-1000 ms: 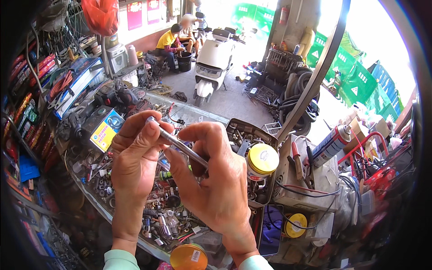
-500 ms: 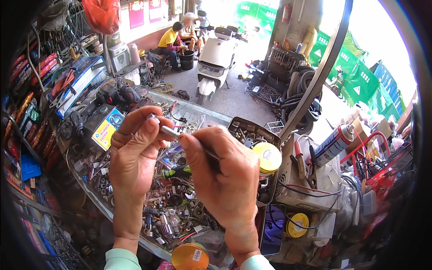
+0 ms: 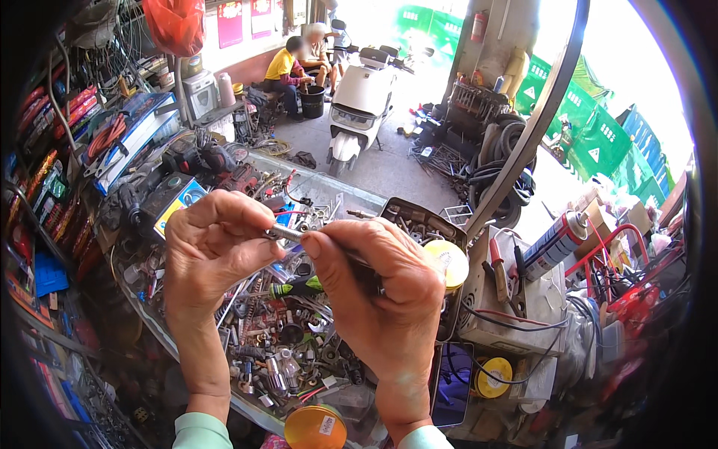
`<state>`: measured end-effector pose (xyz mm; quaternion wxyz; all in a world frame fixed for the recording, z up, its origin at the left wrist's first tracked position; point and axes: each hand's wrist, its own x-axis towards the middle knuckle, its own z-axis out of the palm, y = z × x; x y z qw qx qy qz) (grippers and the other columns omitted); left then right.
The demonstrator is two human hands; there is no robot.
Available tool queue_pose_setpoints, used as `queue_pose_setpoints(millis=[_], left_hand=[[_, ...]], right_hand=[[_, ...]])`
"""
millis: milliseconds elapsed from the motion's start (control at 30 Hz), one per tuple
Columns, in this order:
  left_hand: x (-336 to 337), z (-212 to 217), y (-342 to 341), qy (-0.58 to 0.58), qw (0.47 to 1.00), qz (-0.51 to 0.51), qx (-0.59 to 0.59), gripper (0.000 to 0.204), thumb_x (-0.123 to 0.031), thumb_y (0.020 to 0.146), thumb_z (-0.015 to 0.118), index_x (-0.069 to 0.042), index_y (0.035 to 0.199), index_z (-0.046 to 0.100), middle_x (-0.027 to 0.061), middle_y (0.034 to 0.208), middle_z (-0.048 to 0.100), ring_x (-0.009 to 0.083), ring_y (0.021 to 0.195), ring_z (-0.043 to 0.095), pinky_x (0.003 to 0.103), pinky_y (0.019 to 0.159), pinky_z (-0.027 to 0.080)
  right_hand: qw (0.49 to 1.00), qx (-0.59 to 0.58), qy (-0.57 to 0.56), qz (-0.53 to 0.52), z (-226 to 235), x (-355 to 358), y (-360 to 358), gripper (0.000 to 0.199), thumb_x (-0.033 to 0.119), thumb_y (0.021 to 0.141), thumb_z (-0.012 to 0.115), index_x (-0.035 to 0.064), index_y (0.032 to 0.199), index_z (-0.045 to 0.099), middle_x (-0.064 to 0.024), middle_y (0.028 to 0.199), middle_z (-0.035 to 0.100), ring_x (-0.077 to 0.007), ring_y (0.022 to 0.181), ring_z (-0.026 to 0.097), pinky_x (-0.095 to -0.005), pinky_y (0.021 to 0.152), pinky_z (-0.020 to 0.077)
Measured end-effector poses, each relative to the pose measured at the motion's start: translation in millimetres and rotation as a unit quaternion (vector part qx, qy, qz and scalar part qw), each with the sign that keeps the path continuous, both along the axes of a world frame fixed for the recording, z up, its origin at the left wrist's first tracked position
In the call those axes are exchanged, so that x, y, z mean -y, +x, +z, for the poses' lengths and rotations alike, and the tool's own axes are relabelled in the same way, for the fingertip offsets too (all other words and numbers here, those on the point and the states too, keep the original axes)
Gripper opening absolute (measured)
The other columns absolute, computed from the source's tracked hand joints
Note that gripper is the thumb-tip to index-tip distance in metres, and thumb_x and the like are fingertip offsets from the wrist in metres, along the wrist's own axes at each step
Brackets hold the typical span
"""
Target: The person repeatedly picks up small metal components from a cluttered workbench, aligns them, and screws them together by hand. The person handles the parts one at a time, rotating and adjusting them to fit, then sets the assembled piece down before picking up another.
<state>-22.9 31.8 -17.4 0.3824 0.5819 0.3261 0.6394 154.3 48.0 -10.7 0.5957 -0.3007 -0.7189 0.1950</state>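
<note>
A silver threaded bolt (image 3: 287, 233) is held up above the cluttered bench. My right hand (image 3: 385, 292) pinches it between thumb and forefinger, the other fingers curled; something dark shows in that palm, too hidden to name. Around the bolt's left end close the thumb and forefinger of my left hand (image 3: 202, 262), its other fingers bent. Whether a small part sits between those left fingertips is hidden. Below lie a green-and-black handled tool (image 3: 296, 287) and a heap of loose nuts, bolts and fittings (image 3: 280, 340).
An open metal box of parts (image 3: 396, 213) stands right, with a yellow-lidded tin (image 3: 446, 262) by it. Further right are a spray can (image 3: 557, 243) and clamp cables (image 3: 499, 269). An orange-lidded tin (image 3: 315, 428) stands near. Beyond are a white scooter (image 3: 359, 105) and two seated people (image 3: 283, 69).
The small silver piece in my left fingertips no longer shows. The left thumb and forefinger have shifted onto the bolt's end, and more of its thread is visible.
</note>
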Motion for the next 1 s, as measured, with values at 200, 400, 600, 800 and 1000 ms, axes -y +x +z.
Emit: queue_pose_setpoints(millis=[200,400,600,800,1000], left_hand=[[4.0,6.0,-11.4,0.016,0.999,0.011,-0.039,0.021,0.010,0.073,0.068,0.008,0.093,0.066,0.0109,0.092,0.061,0.0133,0.080,0.063,0.024,0.074,0.054],[4.0,9.6,-5.6,-0.053,0.998,-0.019,-0.010,0.023,0.004,0.077,0.070,0.003,0.096,0.058,0.0094,0.087,0.066,0.0152,0.075,0.068,0.025,0.063,0.055],[3.3,3.3,-13.9,-0.062,0.997,-0.003,-0.034,0.021,0.004,0.076,0.069,0.003,0.096,0.061,0.0103,0.085,0.068,0.0147,0.073,0.069,0.021,0.059,0.052],[0.9,3.7,-10.4,-0.027,0.999,-0.027,-0.009,0.021,0.001,0.078,0.068,0.006,0.098,0.064,0.0096,0.088,0.063,0.0127,0.070,0.065,0.022,0.061,0.052],[2.7,3.7,-12.0,0.011,0.999,-0.043,-0.003,0.031,-0.020,0.082,0.074,0.007,0.095,0.065,0.0082,0.079,0.060,0.0098,0.060,0.058,0.021,0.053,0.048]], right_hand=[[1.000,0.018,-0.006,0.004,0.5,0.7,1.0,0.008,0.006,0.081,0.069,0.0031,0.083,0.061,-0.0108,0.069,0.058,-0.0286,0.058,0.059,-0.0354,0.050,0.0449],[1.000,-0.019,-0.022,0.006,1.0,4.1,-1.0,0.007,0.005,0.082,0.068,0.0021,0.083,0.061,-0.0111,0.070,0.059,-0.0287,0.060,0.060,-0.0351,0.052,0.0452],[1.000,0.000,-0.014,0.017,0.0,4.0,-1.1,0.007,0.005,0.082,0.067,0.0023,0.082,0.060,-0.0112,0.069,0.058,-0.0288,0.060,0.060,-0.0355,0.052,0.0447],[0.999,0.013,-0.020,0.023,1.7,6.1,-1.0,0.010,0.004,0.081,0.068,0.0023,0.086,0.060,-0.0091,0.073,0.059,-0.0227,0.062,0.059,-0.0314,0.053,0.0438],[0.996,0.043,0.004,0.077,11.0,13.9,1.3,0.017,-0.001,0.080,0.066,0.0025,0.094,0.056,-0.0115,0.079,0.057,-0.0300,0.067,0.060,-0.0359,0.055,0.0471]])
